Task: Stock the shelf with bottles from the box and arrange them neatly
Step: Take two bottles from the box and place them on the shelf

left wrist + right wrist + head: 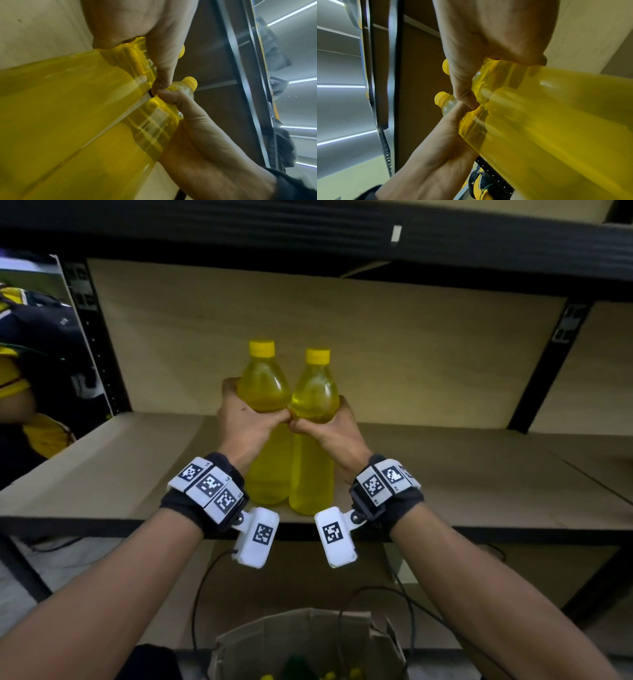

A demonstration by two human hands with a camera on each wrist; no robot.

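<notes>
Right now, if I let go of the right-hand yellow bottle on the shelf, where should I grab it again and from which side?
Probably the waist of the right bottle, just under its shoulder, where your right hand already wraps it. Come from its right, open side: the left bottle presses against its other flank. It stands upright on the shelf.
</notes>
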